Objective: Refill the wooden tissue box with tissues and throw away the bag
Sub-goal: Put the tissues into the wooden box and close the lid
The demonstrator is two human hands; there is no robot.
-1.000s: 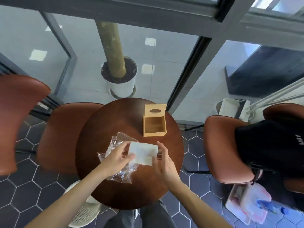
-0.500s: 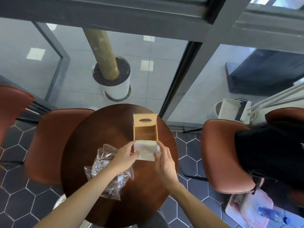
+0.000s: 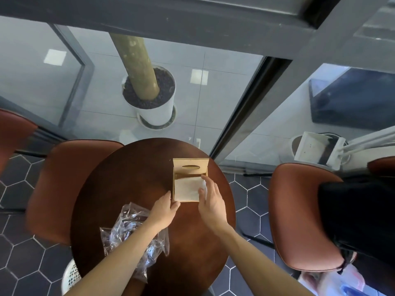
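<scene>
The wooden tissue box (image 3: 190,166) stands open on the far right part of the round dark table (image 3: 132,184). A white stack of tissues (image 3: 186,188) lies inside the box. My right hand (image 3: 210,205) rests on the stack's right edge, fingers pinching it. My left hand (image 3: 164,210) touches the box's near left corner with fingers together and nothing in them. The crumpled clear plastic bag (image 3: 126,229) lies on the table under my left forearm.
Brown chairs stand to the left (image 3: 62,184) and right (image 3: 299,216) of the table; a black garment (image 3: 359,214) lies on the right one. A white perforated basket (image 3: 71,278) sits on the floor near the table's left. A potted trunk (image 3: 149,97) is behind glass.
Both hands carried the tissue stack away from the bag and forward into the wooden box. My left hand has let go of the stack. The bag stayed on the table.
</scene>
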